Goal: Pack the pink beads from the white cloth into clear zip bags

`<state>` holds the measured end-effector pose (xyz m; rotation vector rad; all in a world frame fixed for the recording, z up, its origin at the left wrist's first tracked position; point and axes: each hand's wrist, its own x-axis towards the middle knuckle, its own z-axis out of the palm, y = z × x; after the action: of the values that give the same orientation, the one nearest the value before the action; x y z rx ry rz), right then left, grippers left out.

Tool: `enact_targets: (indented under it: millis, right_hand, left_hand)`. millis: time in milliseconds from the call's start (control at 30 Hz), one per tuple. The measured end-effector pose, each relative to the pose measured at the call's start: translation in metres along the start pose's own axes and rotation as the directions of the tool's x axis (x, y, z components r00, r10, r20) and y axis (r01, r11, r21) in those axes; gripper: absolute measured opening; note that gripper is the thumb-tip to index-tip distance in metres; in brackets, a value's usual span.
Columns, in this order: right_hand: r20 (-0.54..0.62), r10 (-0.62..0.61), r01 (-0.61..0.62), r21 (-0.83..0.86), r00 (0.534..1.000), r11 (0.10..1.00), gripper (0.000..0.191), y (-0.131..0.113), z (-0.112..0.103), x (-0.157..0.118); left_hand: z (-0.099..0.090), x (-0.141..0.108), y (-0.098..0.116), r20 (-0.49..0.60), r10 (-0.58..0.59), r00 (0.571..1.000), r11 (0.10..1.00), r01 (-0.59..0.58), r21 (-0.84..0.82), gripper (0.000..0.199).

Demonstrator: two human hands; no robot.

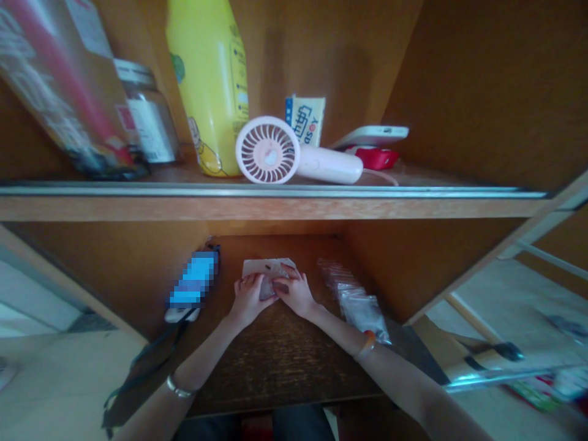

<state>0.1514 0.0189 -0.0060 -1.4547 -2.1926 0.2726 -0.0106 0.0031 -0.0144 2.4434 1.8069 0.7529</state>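
A small clear plastic bag (268,286) lies between my two hands, over a pale sheet or packet (254,266) on the dark wooden desk. My left hand (249,300) rests at its left side, with curled fingers on the bag's edge. From the right, my right hand (295,292) reaches over the bag, fingers bent onto it and the pale sheet. Both thumbs come close together at the near edge of the bag. What lies inside the bag is too small to make out.
Several clear zip bags (362,312) lie fanned out on the right. A phone (193,280) with a strap is at the left. Above, a shelf (275,208) holds a yellow bottle (211,92), a pink fan (269,151), a jar (149,116) and a small carton (309,119).
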Motion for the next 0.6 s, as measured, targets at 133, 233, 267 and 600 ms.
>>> enact_targets:
  millis: [133, 233, 267, 600]
  right_hand:
    - [0.009, 0.021, -0.021, -0.021, 1.0, 1.0, 0.021, -0.0015, 0.0003, 0.0012]
    - [0.011, 0.013, -0.013, -0.016, 1.0, 1.0, 0.018, -0.002, 0.0008, 0.0014]
    - [-0.006, 0.017, -0.017, -0.003, 1.0, 1.0, 0.017, -0.0018, 0.0011, 0.0016]
    - [-0.362, -0.067, 0.144, 0.192, 0.93, 0.971, 0.017, -0.002, -0.0035, -0.0005]
  left_hand:
    - [-0.0011, 0.0002, -0.0006, -0.001, -0.01, 1.0, 0.999, 0.01, -0.042, 0.049]
    - [-0.0005, 0.001, -0.0012, -0.007, -0.007, 1.0, 0.997, 0.006, -0.071, 0.048]
    - [-0.0002, 0.0012, -0.0012, -0.016, -0.005, 1.0, 0.997, 0.004, -0.076, 0.048]
    - [-0.0014, 0.0023, 0.0022, -0.086, -0.016, 0.996, 0.992, 0.005, -0.129, 0.052]
